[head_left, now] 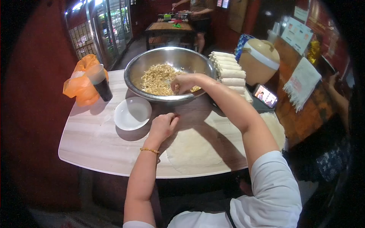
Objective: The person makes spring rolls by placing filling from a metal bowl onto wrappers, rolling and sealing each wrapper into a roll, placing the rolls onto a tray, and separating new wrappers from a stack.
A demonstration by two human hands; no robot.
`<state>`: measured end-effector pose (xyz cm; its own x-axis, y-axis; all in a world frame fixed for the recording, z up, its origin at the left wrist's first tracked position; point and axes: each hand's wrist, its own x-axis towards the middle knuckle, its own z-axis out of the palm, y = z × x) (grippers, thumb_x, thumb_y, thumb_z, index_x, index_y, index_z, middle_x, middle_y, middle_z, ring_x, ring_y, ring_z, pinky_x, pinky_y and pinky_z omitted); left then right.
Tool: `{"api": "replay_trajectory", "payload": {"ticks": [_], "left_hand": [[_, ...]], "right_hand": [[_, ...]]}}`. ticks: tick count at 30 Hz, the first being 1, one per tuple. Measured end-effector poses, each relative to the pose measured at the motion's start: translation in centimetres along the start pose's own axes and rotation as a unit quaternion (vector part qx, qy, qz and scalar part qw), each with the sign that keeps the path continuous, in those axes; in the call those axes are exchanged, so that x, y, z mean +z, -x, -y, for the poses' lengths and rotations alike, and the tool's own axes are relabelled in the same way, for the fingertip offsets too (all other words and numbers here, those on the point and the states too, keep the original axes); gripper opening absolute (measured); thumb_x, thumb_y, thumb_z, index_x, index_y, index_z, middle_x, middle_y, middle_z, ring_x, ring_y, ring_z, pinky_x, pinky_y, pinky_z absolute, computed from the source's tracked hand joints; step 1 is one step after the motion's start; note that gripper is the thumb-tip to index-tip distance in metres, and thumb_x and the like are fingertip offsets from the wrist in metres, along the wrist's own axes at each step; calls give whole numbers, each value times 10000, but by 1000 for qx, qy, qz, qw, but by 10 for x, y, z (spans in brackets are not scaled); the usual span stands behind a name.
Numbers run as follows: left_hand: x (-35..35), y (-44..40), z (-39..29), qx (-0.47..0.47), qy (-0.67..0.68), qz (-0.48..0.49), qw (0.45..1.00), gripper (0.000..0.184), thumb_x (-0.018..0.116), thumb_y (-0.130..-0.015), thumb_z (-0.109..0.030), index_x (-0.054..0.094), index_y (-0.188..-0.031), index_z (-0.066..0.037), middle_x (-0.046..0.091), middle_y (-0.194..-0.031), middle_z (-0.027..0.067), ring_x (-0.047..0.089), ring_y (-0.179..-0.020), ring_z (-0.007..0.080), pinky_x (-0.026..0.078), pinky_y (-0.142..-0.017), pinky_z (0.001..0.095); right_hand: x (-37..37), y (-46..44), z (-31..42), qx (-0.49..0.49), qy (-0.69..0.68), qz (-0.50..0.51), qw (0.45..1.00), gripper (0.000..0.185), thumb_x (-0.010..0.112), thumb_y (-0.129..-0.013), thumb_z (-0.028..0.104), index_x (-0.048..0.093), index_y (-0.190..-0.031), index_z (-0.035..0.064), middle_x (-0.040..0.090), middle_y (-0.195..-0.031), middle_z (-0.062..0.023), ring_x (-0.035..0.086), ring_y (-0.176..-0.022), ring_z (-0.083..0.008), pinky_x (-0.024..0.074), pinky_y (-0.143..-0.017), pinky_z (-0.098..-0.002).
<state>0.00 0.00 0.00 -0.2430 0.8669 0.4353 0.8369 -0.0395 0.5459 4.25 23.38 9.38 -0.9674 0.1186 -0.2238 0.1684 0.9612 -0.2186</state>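
A large steel bowl [133, 86] holds a heap of bean sprout filling [157, 79]. My right hand [185, 83] reaches over the near rim into it, fingers bent down and closed around some of the filling; their tips are partly hidden. My left hand [163, 124] rests on the table just short of the bowl, with fingers curled in and nothing visible in them. A thin round wrapper [194, 150] lies flat on the tabletop below my hands, partly shaded by my right arm. Left of my left hand stands a white bowl [133, 114].
Rolled spring rolls [232, 73] are stacked right of the steel bowl, with a phone [265, 95] beside them. More wrappers [274, 127] lie at the right edge. A cup of dark drink [102, 86] and orange plastic bag [85, 91] stand left. Another person [201, 19] works behind.
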Motion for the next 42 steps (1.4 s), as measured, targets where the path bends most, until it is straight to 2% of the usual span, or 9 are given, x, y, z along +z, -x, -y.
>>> {"api": "replay_trajectory", "payload": {"ticks": [7,13,20,22,25,26,30,33,42], "left_hand": [[0,0,4,5,8,9,1000,243,594,-889,-259,699,-901,-40,673,-802,201,652,-753,375,521,-687,453],[4,3,14,-34,-66,27,997,236,586,-836,-207,698,-952,-35,661,-866,234,640,-834,395,512,-754,475],[7,3,19,-75,70,-23,994,245,570,-867,-216,683,-990,-37,656,-883,228,623,-845,402,507,-782,426],[-4,4,11,-170,104,-18,980,344,590,-908,-317,653,-1054,-12,677,-949,199,643,-892,343,498,-811,375],[-8,31,-11,-61,274,0,960,499,574,-931,-409,580,-1200,12,649,-1097,170,609,-1040,264,464,-903,336],[-8,39,-14,-115,339,79,930,669,666,-873,-400,459,-1336,37,550,-1270,168,517,-1191,233,415,-997,333],[-9,56,-41,-30,179,158,971,955,854,-695,-265,324,-1443,4,439,-1403,184,442,-1290,252,381,-1062,350],[1,59,-47,38,84,115,989,973,860,-677,-266,323,-1444,-2,443,-1394,201,457,-1279,257,400,-1051,355],[7,53,-55,-43,129,148,980,639,822,-713,-169,541,-1261,3,605,-1195,167,620,-1047,234,503,-899,343]], "right_hand": [[-43,21,21,35,-39,-23,998,331,741,-683,161,687,-1007,120,705,-843,-83,665,-771,-190,527,-691,-339],[-89,91,69,-37,-8,-118,992,290,750,-726,123,678,-1005,95,688,-889,-59,648,-818,-168,517,-712,-334],[-8,141,96,-130,-86,-63,986,346,763,-682,56,667,-1012,92,640,-961,-89,636,-866,-225,507,-792,-348],[35,141,95,-157,-62,-38,985,388,774,-657,42,658,-1025,86,598,-1059,-115,628,-919,-279,509,-814,-380],[89,142,92,-166,-37,-31,985,417,768,-653,50,641,-1049,84,542,-1170,-139,592,-1022,-343,499,-853,-418],[112,140,84,-163,-17,-79,983,442,763,-665,66,628,-1086,95,534,-1192,-140,573,-1068,-355,487,-885,-428],[120,158,88,-199,-99,-105,969,578,766,-668,90,590,-1217,143,516,-1243,-147,543,-1138,-354,471,-953,-423],[113,173,83,-168,-129,-131,968,600,773,-673,111,582,-1241,139,514,-1249,-148,542,-1141,-353,466,-968,-419],[133,183,65,-97,-137,-192,967,498,779,-702,95,584,-1160,63,570,-1128,-135,587,-1008,-350,493,-853,-426]]}}
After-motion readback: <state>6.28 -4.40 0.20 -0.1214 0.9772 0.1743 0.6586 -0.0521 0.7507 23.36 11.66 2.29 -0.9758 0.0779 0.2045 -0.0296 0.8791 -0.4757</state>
